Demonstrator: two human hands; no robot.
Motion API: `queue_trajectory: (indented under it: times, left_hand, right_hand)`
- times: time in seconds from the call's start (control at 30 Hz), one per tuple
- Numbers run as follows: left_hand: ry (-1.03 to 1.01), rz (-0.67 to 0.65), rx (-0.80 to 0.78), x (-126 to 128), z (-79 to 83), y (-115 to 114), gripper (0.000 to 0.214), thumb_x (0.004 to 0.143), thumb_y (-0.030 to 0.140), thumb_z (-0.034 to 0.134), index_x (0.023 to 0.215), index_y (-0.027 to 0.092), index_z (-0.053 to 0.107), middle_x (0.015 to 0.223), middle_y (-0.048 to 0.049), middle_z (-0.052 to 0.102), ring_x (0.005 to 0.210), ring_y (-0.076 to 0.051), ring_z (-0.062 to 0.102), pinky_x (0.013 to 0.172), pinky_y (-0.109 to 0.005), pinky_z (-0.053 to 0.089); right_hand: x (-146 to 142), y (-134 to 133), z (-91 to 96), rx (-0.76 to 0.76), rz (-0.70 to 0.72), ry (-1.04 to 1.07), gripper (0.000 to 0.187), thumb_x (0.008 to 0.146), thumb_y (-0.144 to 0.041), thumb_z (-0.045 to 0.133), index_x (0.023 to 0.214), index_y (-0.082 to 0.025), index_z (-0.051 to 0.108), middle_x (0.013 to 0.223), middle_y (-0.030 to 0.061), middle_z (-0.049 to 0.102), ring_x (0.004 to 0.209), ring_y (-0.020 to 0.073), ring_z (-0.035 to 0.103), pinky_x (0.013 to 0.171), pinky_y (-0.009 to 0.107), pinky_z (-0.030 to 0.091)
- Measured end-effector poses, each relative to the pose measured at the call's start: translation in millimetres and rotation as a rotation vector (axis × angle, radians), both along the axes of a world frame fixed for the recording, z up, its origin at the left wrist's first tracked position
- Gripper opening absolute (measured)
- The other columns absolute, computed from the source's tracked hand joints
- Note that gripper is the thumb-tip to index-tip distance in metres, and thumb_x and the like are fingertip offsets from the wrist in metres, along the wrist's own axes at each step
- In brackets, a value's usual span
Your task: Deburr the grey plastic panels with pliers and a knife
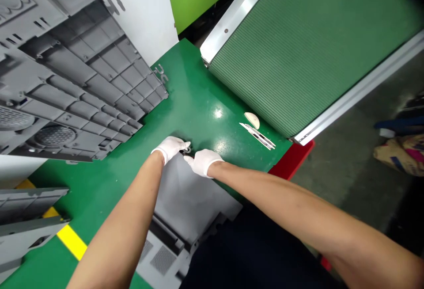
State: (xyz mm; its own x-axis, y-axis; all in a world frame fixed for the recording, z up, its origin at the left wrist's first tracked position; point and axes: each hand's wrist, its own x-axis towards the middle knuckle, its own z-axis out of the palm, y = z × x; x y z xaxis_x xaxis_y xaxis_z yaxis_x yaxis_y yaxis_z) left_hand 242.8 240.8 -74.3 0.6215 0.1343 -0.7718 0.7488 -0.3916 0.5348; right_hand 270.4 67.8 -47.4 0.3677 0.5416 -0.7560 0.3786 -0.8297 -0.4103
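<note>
A large grey plastic panel reaches from my body out over the green table, with vents and slots at its near end. My left hand, in a white glove, is closed at the panel's far end, finger and thumb pinched beside a small grey hook-shaped part. In a matching glove, my right hand is closed at the panel's far right corner, thumb pointing left toward the hook. Its other fingers are curled and partly hidden.
Large ribbed grey panels stand at the left, with more panel parts below them. A slim cutter-like tool and a cream half-round piece lie on the green table. A green conveyor belt borders the right.
</note>
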Motion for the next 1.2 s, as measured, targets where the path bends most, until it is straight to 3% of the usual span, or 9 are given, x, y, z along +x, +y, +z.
queue_trajectory:
  times: [0.2,0.33,0.57,0.77,1.03,1.2]
  left_hand:
    - [0.004,-0.046,0.063,-1,10.9,-3,0.047,0.066,0.063,0.068,0.075,0.017,0.075,0.077,-0.0053,0.073,0.072,-0.02,0.06,0.068,-0.03,0.044]
    - [0.007,-0.003,0.073,-4,15.2,-5,0.051,0.066,0.067,0.066,0.078,0.018,0.076,0.079,-0.0044,0.073,0.073,-0.02,0.06,0.067,-0.029,0.043]
    - [0.016,0.047,0.035,-5,11.0,-6,0.043,0.065,0.06,0.071,0.08,0.019,0.076,0.084,-0.0048,0.075,0.078,-0.021,0.063,0.072,-0.028,0.046]
    - [0.026,0.054,0.033,-4,7.1,-3,0.049,0.063,0.064,0.071,0.083,0.019,0.077,0.085,-0.0048,0.076,0.077,-0.021,0.064,0.071,-0.028,0.048]
    - [-0.008,0.051,-0.014,-2,8.8,2,0.047,0.064,0.062,0.071,0.079,0.018,0.075,0.086,-0.0057,0.076,0.082,-0.021,0.064,0.077,-0.028,0.047]
    - [-0.004,0.083,-0.015,-4,4.8,5,0.048,0.064,0.063,0.071,0.081,0.018,0.075,0.086,-0.006,0.075,0.082,-0.022,0.065,0.077,-0.028,0.047]
  right_hand:
    - [-8,-11,7.1,-0.025,-0.056,0.001,0.086,0.086,-0.08,0.018,0.106,-0.016,0.073,0.104,0.0194,0.073,0.099,0.0362,0.068,0.082,0.046,0.052]
    - [-12,-20,2.9,0.005,-0.079,-0.024,0.087,0.085,-0.081,0.017,0.108,-0.016,0.07,0.105,0.0194,0.072,0.1,0.0355,0.068,0.085,0.047,0.051]
    - [-11,-17,-4.1,0.03,-0.067,-0.019,0.087,0.087,-0.079,0.015,0.105,-0.016,0.071,0.102,0.0203,0.073,0.099,0.0344,0.068,0.085,0.047,0.051]
    - [-9,-17,-2.4,0.048,0.022,-0.087,0.081,0.093,-0.07,0.016,0.098,-0.013,0.073,0.099,0.021,0.073,0.095,0.032,0.069,0.082,0.042,0.05]
    - [-9,-16,-1.4,-0.002,-0.063,-0.023,0.078,0.089,-0.073,0.02,0.106,-0.016,0.07,0.103,0.0201,0.072,0.096,0.0337,0.068,0.08,0.044,0.051]
    - [-10,-17,-4.3,0.045,-0.053,-0.069,0.076,0.091,-0.071,0.02,0.105,-0.015,0.069,0.102,0.0192,0.072,0.094,0.0327,0.068,0.078,0.042,0.049]
